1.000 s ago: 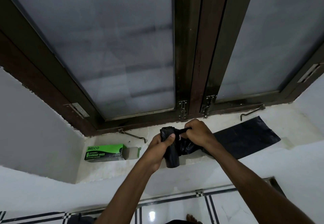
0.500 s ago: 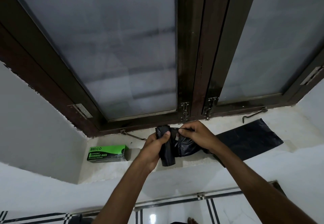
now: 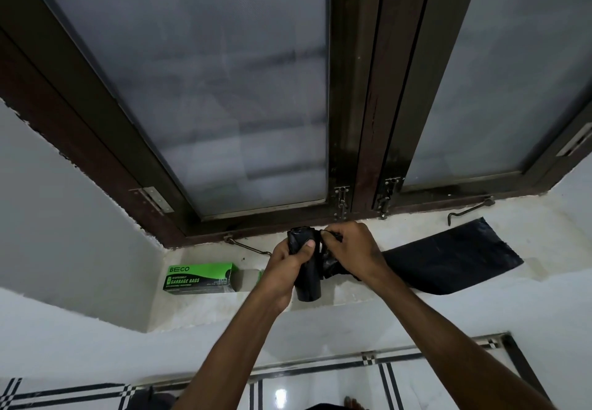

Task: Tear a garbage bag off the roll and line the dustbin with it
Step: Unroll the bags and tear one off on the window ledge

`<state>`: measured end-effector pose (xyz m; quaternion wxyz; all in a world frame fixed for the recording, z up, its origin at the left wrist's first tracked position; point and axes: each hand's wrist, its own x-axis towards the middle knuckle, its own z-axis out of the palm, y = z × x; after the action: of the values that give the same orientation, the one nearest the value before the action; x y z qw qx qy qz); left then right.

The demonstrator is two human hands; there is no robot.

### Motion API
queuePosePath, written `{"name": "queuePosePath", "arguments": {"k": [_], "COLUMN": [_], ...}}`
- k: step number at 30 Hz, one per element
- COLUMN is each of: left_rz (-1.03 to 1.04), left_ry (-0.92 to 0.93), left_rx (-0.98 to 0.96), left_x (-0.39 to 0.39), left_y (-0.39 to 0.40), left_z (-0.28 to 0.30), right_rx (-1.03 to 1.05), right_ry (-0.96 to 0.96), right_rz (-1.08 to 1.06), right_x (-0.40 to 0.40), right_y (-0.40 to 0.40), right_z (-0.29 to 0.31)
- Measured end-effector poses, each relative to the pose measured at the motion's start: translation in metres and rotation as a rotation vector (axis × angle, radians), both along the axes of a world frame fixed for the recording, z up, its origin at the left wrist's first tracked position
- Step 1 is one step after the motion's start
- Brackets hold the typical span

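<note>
The window (image 3: 198, 89), two frosted panes in a dark frame, fills the upper two thirds of the frame. Below it a pale window sill (image 3: 320, 308) crosses the middle band and carries all items. Tiled floor (image 3: 320, 390) shows along the bottom edge.

A flat black garbage bag (image 3: 448, 257) lies spread on the sill at centre right, its near end running under the right wrist toward the roll. Whether it remains joined to the roll cannot be told; the join is hidden.

A green carton (image 3: 200, 278) marked "garbage bags" lies on its side at centre left, well apart from the bag.

The roll (image 3: 309, 281) stands roughly upright at frame centre. The left hand (image 3: 285, 262) is wrapped around it, thumb pressed across its front. The right hand (image 3: 352, 249) is touching the roll's upper right, fingertips pinching bunched black film.

Assessment: the tear-off step appears in hand or just finishing. No dustbin is in view; lining it is wholly outstanding.
</note>
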<state>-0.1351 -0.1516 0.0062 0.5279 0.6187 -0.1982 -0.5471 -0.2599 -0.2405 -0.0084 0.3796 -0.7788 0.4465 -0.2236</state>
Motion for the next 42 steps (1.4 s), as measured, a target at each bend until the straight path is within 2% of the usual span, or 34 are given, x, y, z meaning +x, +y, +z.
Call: {"name": "queuePosePath", "arguments": {"k": [4, 9, 18, 21, 23, 25, 30, 35, 39, 42], "left_rz": [0.004, -0.016, -0.042, -0.091, -0.108, -0.038, 0.058, 0.133, 0.162, 0.154], "left_ry": [0.074, 0.051, -0.099, -0.108, -0.109, -0.034, 0.143, 0.214, 0.223, 0.153], "left_rx": [-0.009, 0.014, 0.015, -0.048, -0.069, -0.052, 0.018, 0.017, 0.009, -0.006], "left_x": [0.004, 0.005, -0.008, -0.007, -0.006, -0.003, 0.011, 0.015, 0.016, 0.016], "left_y": [0.001, 0.002, 0.002, 0.002, -0.001, -0.005, -0.011, -0.011, -0.013, -0.015], "left_z": [0.002, 0.0, -0.005, 0.001, 0.007, 0.01, 0.002, 0.004, 0.001, 0.0], "right_rx": [0.135, 0.28, 0.112, 0.014, -0.029, -0.032, 0.278, 0.692, 0.593, 0.467], "right_ry": [-0.079, -0.103, 0.089, 0.226, 0.224, 0.157, -0.072, -0.129, -0.056, -0.049], "right_rz": [0.05, 0.114, 0.045, -0.019, -0.07, -0.029, 0.08, 0.083, 0.205, 0.182], "right_x": [-0.009, -0.016, -0.004, -0.007, -0.013, -0.015, -0.019, -0.032, -0.033, -0.03], "right_y": [-0.006, -0.014, -0.008, -0.013, -0.018, -0.021, -0.026, -0.02, -0.019, -0.021], "right_z": [0.006, 0.009, 0.009, 0.0, -0.004, 0.001, 0.024, 0.03, 0.026, 0.016]}}
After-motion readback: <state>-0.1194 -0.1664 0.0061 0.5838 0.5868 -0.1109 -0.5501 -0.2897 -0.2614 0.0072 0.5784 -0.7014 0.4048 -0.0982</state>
